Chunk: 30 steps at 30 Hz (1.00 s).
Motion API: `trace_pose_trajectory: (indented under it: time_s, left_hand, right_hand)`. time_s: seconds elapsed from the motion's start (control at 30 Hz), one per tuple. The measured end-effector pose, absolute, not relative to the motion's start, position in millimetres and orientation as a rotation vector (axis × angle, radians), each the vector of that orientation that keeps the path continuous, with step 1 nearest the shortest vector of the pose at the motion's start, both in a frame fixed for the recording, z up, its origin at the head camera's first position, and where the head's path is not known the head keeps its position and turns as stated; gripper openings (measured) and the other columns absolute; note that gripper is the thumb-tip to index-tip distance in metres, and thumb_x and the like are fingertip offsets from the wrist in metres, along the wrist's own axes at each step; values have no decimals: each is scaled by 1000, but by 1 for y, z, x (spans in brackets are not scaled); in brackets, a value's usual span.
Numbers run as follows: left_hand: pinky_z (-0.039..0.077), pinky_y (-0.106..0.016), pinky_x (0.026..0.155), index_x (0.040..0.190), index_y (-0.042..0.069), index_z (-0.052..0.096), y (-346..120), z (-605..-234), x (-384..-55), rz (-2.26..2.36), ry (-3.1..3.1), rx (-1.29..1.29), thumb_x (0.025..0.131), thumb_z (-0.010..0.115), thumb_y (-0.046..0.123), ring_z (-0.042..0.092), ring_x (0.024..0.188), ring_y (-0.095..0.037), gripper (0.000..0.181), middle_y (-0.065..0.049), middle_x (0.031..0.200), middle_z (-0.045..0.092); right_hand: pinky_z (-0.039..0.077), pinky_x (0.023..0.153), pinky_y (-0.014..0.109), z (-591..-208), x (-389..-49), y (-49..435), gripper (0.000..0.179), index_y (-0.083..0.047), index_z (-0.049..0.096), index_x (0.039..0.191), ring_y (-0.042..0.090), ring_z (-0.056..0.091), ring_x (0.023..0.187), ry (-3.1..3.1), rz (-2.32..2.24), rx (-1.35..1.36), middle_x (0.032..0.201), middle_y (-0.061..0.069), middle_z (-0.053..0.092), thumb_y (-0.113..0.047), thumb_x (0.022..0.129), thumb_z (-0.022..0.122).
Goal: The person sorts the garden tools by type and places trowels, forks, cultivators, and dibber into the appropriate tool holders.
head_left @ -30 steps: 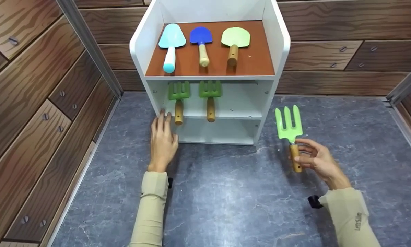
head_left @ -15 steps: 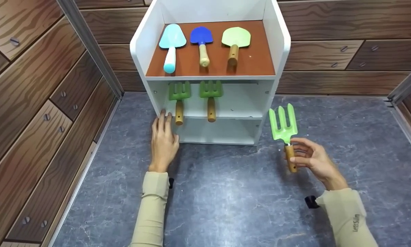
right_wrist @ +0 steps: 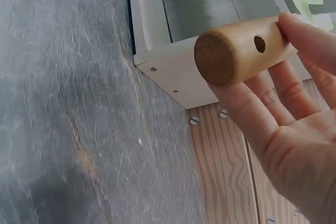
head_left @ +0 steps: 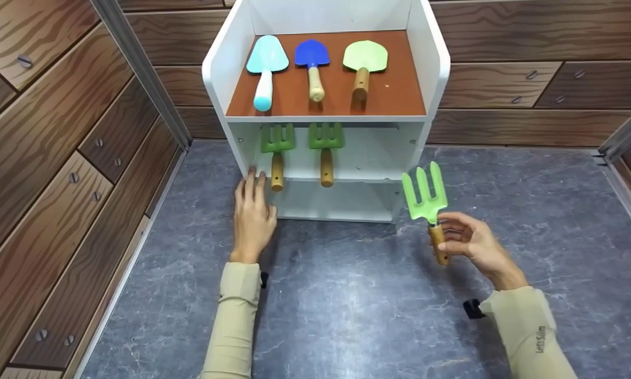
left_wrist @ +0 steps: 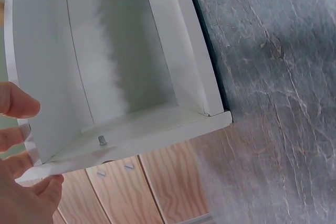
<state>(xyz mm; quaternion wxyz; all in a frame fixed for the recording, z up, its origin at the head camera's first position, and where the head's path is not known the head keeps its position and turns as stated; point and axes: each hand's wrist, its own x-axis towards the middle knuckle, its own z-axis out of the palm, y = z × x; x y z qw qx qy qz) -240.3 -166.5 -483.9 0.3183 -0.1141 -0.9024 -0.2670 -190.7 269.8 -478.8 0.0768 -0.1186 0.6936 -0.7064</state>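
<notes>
My right hand [head_left: 476, 245] grips a garden hand fork [head_left: 426, 197] by its wooden handle, to the right of the white shelf unit [head_left: 347, 217]. Its light green tines point up and away; the right wrist view shows the handle's end [right_wrist: 214, 60] with a hole beside it. My left hand [head_left: 255, 223] rests with extended fingers on the unit's left front edge; in the left wrist view one finger [left_wrist: 50, 187] lies outside the side panel. Two green hand forks, left [head_left: 277, 171] and right [head_left: 326, 168], lie on the middle shelf, handles jutting forward.
A light blue trowel [head_left: 267, 58], a dark blue trowel [head_left: 312, 55] and a pale green trowel [head_left: 365, 57] lie on the brown top board [head_left: 405, 100]. The unit stands on a grey marbled floor [head_left: 336, 316]. Wood-patterned walls [head_left: 505, 31] enclose the area.
My right hand has carried the hand fork leftward, closer to the shelf unit, with the fork tilting slightly more to the left. My left hand has stayed at the unit's edge.
</notes>
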Motion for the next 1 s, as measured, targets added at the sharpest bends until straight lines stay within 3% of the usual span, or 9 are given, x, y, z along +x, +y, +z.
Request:
trace_pose_trajectory:
  time_s: [0.47,0.8,1.0]
  left_hand:
    - [39,-60,110,142,-9,48,-166,-484,-241,-686,-2373,-304,80,68,-7,40,131,-53,66,-28,153,39]
    - [40,-60,109,142,-10,48,-167,-486,-240,-677,-2354,-311,79,66,-8,41,130,-54,66,-29,152,39]
    - [39,-60,110,143,-10,47,-164,-484,-242,-684,-2365,-312,80,65,-8,40,131,-53,65,-28,153,38]
  right_hand:
    - [60,80,29,-482,-196,258,52,11,58,129,16,68,91,2051,-2074,-513,105,1,71,23,79,64]
    - [61,78,31,-475,-199,255,52,8,58,130,16,68,93,2059,-1999,-516,107,1,69,20,81,67]
    - [60,81,31,-468,-200,248,55,16,50,133,16,67,94,2102,-1948,-491,108,2,68,19,81,66]
